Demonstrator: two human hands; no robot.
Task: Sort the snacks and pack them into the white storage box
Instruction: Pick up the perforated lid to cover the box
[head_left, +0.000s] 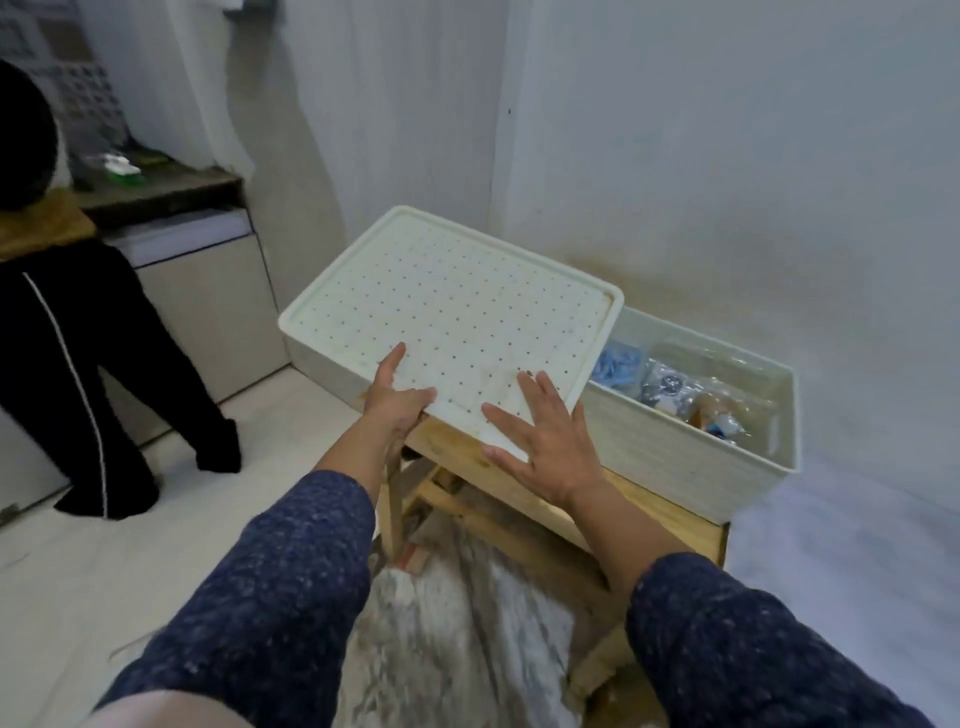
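Observation:
A white storage box (691, 452) stands on a wooden stand, partly uncovered at its right end. Inside it lie clear bags of snacks (680, 387), one with blue pieces, others with dark and brown items. A white perforated lid (457, 306) lies over the box's left part and sticks out to the left. My left hand (397, 400) grips the lid's near left edge, thumb on top. My right hand (545, 441) lies flat on the lid's near corner with fingers spread.
The wooden stand (670, 514) carries the box in a corner of white walls. A person in black trousers (88, 374) stands at the left by a low cabinet (208, 291). A patterned cloth (457, 639) lies below, near my arms.

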